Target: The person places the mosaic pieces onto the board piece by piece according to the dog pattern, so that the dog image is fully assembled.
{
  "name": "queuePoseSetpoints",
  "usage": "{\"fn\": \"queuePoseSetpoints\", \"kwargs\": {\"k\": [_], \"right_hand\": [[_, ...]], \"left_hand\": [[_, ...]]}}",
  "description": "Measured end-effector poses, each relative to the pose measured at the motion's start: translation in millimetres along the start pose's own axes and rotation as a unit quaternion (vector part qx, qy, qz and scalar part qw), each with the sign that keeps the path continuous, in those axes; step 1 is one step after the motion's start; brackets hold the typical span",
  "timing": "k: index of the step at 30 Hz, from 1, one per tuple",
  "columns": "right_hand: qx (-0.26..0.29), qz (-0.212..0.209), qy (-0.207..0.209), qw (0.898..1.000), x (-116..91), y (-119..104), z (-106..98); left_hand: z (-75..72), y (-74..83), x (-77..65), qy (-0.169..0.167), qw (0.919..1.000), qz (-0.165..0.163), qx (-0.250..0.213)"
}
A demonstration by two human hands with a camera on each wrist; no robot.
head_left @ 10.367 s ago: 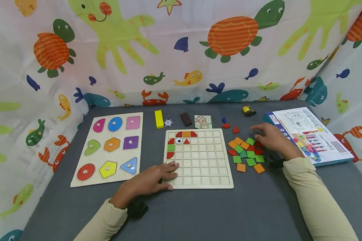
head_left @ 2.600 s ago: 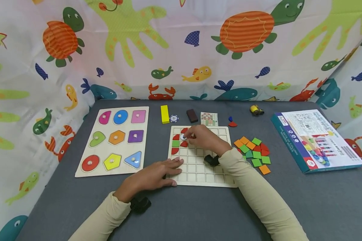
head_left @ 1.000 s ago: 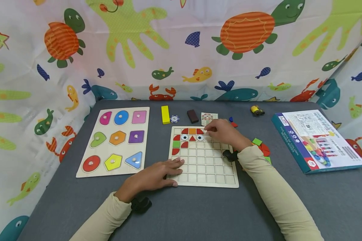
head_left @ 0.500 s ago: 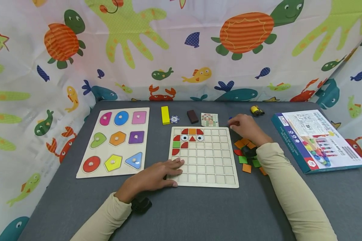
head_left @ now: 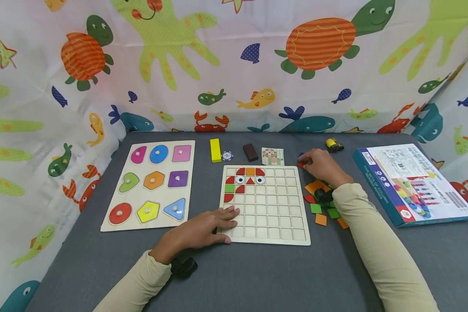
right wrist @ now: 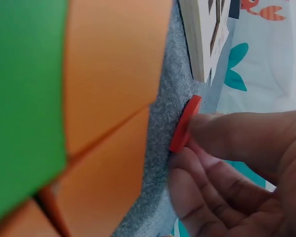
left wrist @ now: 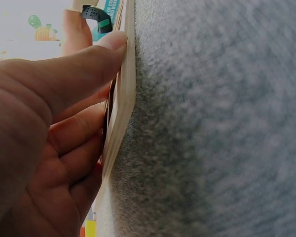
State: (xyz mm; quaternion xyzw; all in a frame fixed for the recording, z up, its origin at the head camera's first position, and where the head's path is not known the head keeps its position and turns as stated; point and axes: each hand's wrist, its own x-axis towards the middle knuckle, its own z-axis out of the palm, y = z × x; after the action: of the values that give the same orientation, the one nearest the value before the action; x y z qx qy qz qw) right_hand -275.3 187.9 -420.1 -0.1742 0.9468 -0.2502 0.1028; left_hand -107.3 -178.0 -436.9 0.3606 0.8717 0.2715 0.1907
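Observation:
My left hand [head_left: 206,227] lies on the lower left corner of a wooden grid board [head_left: 265,223], its fingers extended over the frame. In the left wrist view the thumb [left wrist: 108,44] rests along the board's edge. Red, green, orange and eye tiles fill some cells at the board's upper left, including two eye tiles [head_left: 260,180]. Beyond the board's upper right corner, my right hand [head_left: 325,167] pinches a red tile [right wrist: 186,123] between thumb and fingers, close to the cloth. A small blue piece [head_left: 301,154] lies just behind it.
Loose green, orange and red tiles [head_left: 320,219] lie under and beside the right wrist. A shape puzzle [head_left: 161,167] is at left; a box [head_left: 413,182] is at right. Along the back are a yellow block [head_left: 215,150], chip [head_left: 227,155], dark block [head_left: 250,152], pattern card [head_left: 273,156] and toy [head_left: 333,145].
A second eye tile and more red tiles have joined the board. The right hand has moved from the board to the red tile at its upper right. The left hand stays on the board.

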Motion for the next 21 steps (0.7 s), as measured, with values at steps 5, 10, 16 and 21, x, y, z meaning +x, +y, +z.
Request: {"fn": "queuePoseSetpoints", "kwargs": {"k": [5, 10, 16, 21], "right_hand": [[-0.014, -0.005, -0.016, 1.0, -3, 5, -1], [-0.009, 0.005, -0.021, 1.0, -7, 5, -4], [0.011, 0.008, -0.012, 1.0, -13, -4, -5], [0.04, 0.001, -0.014, 0.999, -17, -20, -1]], "left_hand": [[0.6, 0.1, 0.6, 0.001, 1.0, 0.0, -0.002], [0.3, -0.1, 0.4, 0.005, 1.0, 0.004, 0.0], [-0.1, 0.4, 0.1, 0.004, 1.0, 0.004, 0.001], [-0.6, 1.6, 0.6, 0.004, 1.0, 0.005, 0.001]]}}
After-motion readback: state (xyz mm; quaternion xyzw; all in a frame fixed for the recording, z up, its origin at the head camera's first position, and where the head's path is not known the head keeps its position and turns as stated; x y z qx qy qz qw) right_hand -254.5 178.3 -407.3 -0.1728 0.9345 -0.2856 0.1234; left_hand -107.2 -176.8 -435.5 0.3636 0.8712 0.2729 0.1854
